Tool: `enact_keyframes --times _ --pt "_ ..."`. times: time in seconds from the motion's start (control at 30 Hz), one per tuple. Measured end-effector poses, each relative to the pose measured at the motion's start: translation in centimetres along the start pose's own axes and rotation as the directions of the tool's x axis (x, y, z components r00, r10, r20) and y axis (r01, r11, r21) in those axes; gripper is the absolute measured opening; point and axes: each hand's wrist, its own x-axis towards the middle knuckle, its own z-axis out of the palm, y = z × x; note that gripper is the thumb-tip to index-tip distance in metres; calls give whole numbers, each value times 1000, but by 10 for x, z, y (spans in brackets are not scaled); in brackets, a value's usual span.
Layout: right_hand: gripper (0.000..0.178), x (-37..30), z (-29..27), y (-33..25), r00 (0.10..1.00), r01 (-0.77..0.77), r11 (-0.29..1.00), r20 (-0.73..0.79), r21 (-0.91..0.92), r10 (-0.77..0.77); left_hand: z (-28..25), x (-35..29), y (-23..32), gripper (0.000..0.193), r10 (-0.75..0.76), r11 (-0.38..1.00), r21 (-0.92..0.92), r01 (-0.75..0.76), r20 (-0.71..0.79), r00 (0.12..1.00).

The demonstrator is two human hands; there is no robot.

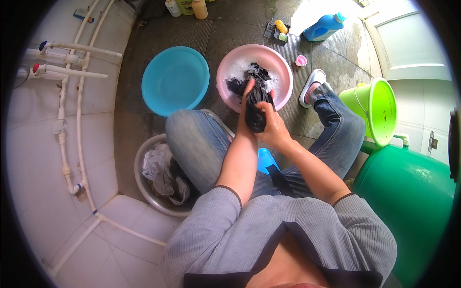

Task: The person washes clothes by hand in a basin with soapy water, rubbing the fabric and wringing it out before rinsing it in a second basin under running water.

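Note:
A wet black garment is bunched between my hands, above the near rim of a pink basin. My left hand is closed along its left side, with part of the fingers hidden behind the fabric. On the right side, my right hand grips the same fabric, thumb and fingers pressed into it. The garment's far end trails into the basin, where white suds surround it.
Left of the pink basin lies a blue basin. A metal basin by my left leg holds grey and dark clothes. Rightward are a lime bucket, a green barrel, a blue detergent bottle and a pink cup.

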Motion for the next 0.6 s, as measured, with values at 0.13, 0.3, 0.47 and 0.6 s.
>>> enact_keyframes --times 0.13,0.3,0.47,0.6 --pt "47 57 20 22 993 60 955 -75 -289 -85 -59 26 -17 30 350 935 77 -346 -46 936" --pt "25 89 4 59 940 -214 955 -310 -206 144 -31 25 -26 34 394 919 79 -387 -245 886" --pt "36 48 20 28 980 -195 950 -85 -243 179 -54 14 -24 27 316 901 -302 -313 -39 948" --pt "29 103 -8 93 872 -407 879 -391 -249 293 1 22 -43 35 431 902 149 -406 -378 819"
